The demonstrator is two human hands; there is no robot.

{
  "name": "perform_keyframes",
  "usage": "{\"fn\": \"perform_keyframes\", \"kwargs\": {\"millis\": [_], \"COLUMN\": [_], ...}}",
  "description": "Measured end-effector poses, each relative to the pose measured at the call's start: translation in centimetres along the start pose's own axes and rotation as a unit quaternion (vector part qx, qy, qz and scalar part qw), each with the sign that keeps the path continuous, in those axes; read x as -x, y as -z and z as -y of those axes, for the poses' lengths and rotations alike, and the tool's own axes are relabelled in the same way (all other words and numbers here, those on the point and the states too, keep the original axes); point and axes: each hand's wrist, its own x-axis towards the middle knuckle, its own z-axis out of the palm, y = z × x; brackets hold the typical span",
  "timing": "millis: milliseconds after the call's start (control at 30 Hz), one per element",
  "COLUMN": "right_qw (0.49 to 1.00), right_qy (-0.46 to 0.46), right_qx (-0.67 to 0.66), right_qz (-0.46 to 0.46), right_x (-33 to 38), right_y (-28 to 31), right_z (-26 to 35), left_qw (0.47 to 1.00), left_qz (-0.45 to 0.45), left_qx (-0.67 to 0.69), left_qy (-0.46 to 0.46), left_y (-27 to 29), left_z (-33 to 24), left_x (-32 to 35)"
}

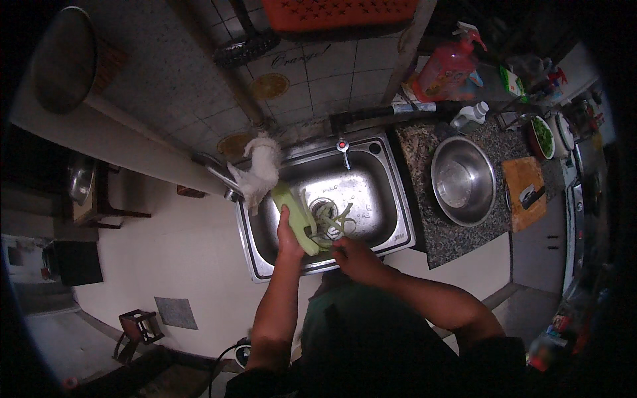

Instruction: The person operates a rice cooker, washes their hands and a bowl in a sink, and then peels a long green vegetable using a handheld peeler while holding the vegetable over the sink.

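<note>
Left hand (pixel 287 235): wrapped around a long green vegetable (pixel 296 211), over the sink (pixel 371 189). Right hand (pixel 352 260): fingers curled, vegetable's 4 o'clock; cannot tell what it holds. Peels (pixel 344 218): in sink, vegetable's 3 o'clock. Metal bowl (pixel 463 179): on desk (pixel 454 242), sink's 3 o'clock.

Left hand (pixel 290 239): fingertips hidden under the long green vegetable (pixel 296 215). Right hand (pixel 357 260): fingers curled out of sight, anything inside the grip too dark and small to make out. Drain (pixel 322 201) partly covered by peel strips (pixel 345 217), count unclear. Orange-red basket (pixel 338 14) cut off by top edge. Dark clothing (pixel 371 338) cut off by lower edge. Red item (pixel 541 359), lower right: blurred, kind unclear. Chopped greens (pixel 543 137): too small to identify.
</note>
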Motion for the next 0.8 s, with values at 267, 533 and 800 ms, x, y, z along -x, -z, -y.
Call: {"fn": "perform_keyframes", "kwargs": {"millis": [267,533,800], "right_qw": [0.993,0.978,0.994], "right_qy": [0.014,-0.026,0.057], "right_qx": [-0.114,-0.207,-0.062], "right_qz": [0.018,-0.012,-0.074], "right_x": [2.8,-1.0,-4.3], "right_y": [-0.6,2.1,3.3], "right_z": [-5.3,-2.7,0.9], "left_qw": [0.994,0.993,0.994], "left_qz": [0.072,0.105,0.087], "left_qx": [0.086,0.022,-0.028], "left_qy": [0.003,0.049,0.059], "left_y": [4.3,2.4,1.2], "left_z": [-1.0,0.3,1.1], "left_x": [-2.5,2.6,4.7]}}
